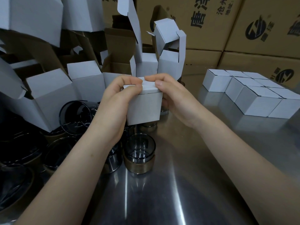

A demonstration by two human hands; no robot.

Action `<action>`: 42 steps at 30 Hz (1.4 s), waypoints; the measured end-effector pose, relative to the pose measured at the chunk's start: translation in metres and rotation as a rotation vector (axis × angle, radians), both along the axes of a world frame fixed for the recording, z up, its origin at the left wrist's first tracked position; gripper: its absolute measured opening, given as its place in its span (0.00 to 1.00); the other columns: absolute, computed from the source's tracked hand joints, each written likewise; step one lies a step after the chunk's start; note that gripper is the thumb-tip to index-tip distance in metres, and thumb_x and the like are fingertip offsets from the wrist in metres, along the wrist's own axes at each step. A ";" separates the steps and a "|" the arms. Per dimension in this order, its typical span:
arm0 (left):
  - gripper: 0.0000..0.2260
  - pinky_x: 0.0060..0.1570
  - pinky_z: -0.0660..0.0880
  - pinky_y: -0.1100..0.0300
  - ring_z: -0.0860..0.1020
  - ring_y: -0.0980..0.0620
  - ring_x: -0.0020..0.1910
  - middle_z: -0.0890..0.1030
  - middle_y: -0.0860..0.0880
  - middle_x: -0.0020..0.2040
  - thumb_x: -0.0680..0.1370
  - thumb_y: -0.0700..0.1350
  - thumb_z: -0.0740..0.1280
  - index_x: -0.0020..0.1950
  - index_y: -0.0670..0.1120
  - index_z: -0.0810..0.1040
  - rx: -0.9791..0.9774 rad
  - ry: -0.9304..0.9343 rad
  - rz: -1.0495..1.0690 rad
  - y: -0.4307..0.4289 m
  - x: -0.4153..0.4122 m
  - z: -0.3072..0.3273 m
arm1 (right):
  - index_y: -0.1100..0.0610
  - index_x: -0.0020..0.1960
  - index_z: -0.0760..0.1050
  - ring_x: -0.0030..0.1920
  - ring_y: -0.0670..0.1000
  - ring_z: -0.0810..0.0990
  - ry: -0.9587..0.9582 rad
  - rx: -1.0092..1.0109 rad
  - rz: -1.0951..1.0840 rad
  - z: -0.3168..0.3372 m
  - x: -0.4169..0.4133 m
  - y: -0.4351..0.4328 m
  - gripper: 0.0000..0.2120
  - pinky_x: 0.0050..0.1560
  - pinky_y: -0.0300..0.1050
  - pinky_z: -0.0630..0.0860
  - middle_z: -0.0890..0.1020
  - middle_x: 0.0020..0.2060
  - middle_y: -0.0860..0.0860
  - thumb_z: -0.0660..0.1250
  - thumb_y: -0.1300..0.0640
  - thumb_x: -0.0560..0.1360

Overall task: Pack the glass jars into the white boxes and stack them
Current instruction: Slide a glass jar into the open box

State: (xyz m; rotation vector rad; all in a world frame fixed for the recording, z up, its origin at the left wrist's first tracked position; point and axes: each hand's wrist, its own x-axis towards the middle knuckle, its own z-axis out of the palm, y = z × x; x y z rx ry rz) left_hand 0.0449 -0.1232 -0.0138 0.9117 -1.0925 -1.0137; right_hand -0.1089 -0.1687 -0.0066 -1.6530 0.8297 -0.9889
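A brushed metal table [211,168] fills the foreground, its dull sheen carrying pale streaks of reflected light toward the near edge. Beyond its far edge, brown cartons [235,34] are stacked like a wall, printed with black characters and a round black logo [256,30]. Toward the far left corner, open cartons [120,44] stand dim inside.

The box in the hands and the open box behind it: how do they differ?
The held box has its lid folded down; the open box has flaps standing up. The left hand and right hand grip the held box; the open box stands free. Both are white.
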 end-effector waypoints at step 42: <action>0.15 0.49 0.77 0.65 0.79 0.56 0.57 0.81 0.53 0.54 0.68 0.49 0.76 0.52 0.54 0.78 -0.179 -0.040 0.214 0.009 -0.001 0.000 | 0.49 0.63 0.75 0.66 0.46 0.69 0.206 -0.591 -0.228 -0.002 0.004 0.017 0.20 0.63 0.42 0.73 0.68 0.62 0.51 0.72 0.55 0.72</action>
